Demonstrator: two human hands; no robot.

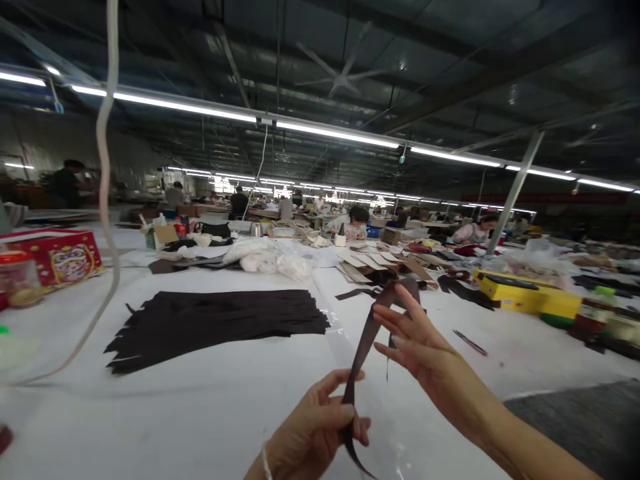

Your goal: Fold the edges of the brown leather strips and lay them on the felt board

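Over the desk, inside its right edge, my left hand pinches a flat, pliant dark strip; my right hand stretches fingers against it, grip unclear to me.

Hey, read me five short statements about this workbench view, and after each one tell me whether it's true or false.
1. The left hand grips a dark strip between thumb and fingers. True.
2. A pile of similar strips lies on the white table. True.
3. The right hand is pressed flat on the table. False: it is raised, with its fingers at the upper part of the dark strip.
4. The yellow box is to the left of both hands in the picture. False: it is to the right of them.
5. A white band circles the left wrist. True.
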